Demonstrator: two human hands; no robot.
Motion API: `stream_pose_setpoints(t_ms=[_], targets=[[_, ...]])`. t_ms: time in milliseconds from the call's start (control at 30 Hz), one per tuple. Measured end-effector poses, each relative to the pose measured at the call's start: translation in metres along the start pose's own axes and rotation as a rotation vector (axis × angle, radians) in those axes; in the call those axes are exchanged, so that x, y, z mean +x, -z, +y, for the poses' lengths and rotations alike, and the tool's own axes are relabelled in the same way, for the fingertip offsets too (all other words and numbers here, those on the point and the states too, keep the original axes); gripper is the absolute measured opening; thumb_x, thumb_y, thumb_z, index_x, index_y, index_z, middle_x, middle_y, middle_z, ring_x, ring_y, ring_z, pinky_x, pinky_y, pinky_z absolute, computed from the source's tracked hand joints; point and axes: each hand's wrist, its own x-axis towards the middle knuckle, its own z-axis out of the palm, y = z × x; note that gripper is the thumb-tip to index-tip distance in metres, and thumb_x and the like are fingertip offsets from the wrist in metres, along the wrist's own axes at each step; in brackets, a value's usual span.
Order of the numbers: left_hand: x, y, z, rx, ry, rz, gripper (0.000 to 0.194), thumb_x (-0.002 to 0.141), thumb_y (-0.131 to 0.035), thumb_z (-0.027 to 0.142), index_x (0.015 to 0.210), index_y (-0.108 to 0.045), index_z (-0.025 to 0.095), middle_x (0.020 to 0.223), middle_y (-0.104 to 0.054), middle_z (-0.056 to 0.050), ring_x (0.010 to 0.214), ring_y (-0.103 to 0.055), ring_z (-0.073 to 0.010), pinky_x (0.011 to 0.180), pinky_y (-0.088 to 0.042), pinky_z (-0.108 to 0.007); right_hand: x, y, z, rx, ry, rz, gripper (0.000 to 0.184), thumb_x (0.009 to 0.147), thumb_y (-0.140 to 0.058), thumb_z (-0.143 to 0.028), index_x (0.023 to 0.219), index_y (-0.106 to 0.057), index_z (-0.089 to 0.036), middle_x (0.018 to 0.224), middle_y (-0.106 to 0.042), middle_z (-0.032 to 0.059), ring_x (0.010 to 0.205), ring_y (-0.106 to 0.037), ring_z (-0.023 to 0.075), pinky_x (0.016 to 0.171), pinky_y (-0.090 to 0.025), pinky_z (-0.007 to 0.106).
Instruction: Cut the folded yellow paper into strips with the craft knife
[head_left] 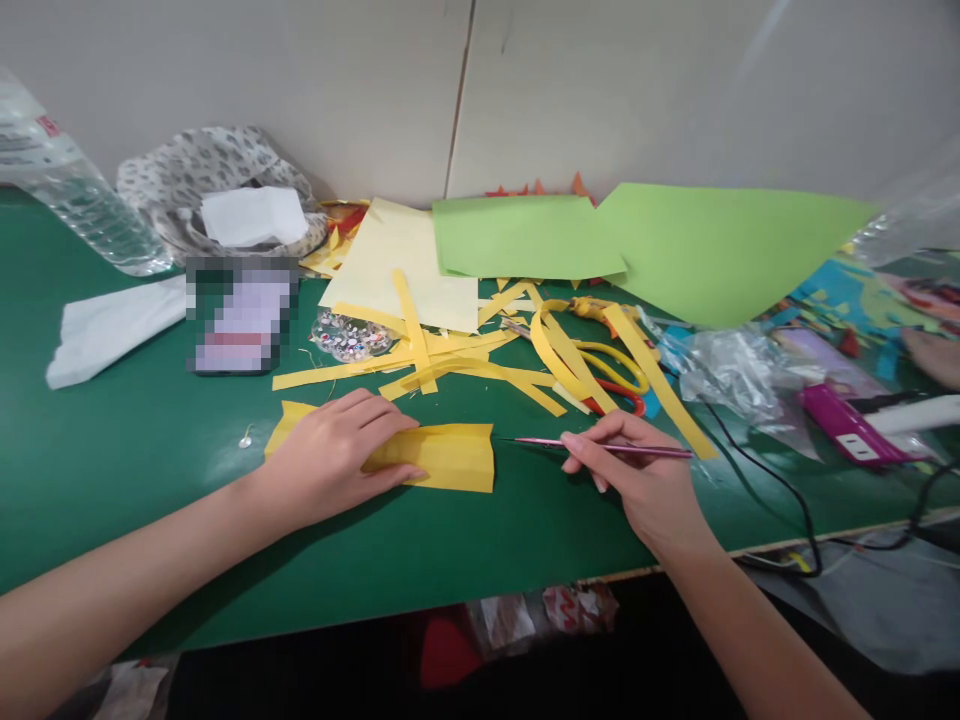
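Note:
A creased strip of yellow paper (457, 458) lies on the green table. My left hand (337, 450) rests over its left part and holds it, fingers along the far side of the crease and thumb on the near side. In my right hand (626, 465) is a slim pink pen-like tool (544, 443), gripped between thumb and fingers. Its fine dark tip points left, close to the paper's right end and apart from it. Several narrow yellow paper strips (450, 365) are scattered beyond both hands.
Scissors with yellow and red handles (619, 370) lie among the strips. Behind them are green paper sheets (697, 240) and a cream sheet (397, 265). A phone (244, 320), bottle (82, 180) and cloth basket (225, 165) stand left. A magenta tool (847, 425) with a cord lies right.

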Motion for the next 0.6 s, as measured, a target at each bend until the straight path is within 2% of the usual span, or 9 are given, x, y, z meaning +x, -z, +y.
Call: stream_pose_setpoints(t_ms=[167,400,600], targets=[[0.000,0.000,0.000,0.004,-0.010,0.018,0.033,0.089,-0.059,0.042,0.104,-0.063,0.014,0.095,-0.068,-0.008,0.088,-0.061,-0.0212,0.077,-0.052,-0.035,0.002,-0.004,-0.001,0.132,0.049,0.030,0.025,0.071,-0.078,-0.035,0.063,-0.060,-0.019,0.053,-0.066,-0.0002,0.038,-0.043,0.0069,0.037,-0.033,0.021],[0.001,-0.001,-0.001,-0.006,-0.011,0.014,0.033,0.088,-0.059,0.043,0.103,-0.063,0.014,0.093,-0.068,-0.007,0.086,-0.061,-0.0211,0.074,-0.052,-0.034,0.004,-0.042,-0.017,0.075,-0.032,-0.160,0.026,0.074,-0.075,-0.038,0.066,-0.058,-0.020,0.057,-0.068,0.0004,0.040,-0.045,0.0074,0.038,-0.036,0.020],[0.002,0.000,-0.001,-0.034,0.002,-0.001,0.031,0.088,-0.060,0.041,0.103,-0.063,0.014,0.093,-0.068,-0.007,0.085,-0.061,-0.0211,0.073,-0.052,-0.034,0.008,-0.068,-0.024,0.072,-0.014,-0.270,0.026,0.076,-0.073,-0.039,0.069,-0.058,-0.019,0.062,-0.071,0.0012,0.044,-0.049,0.0082,0.042,-0.037,0.022]])
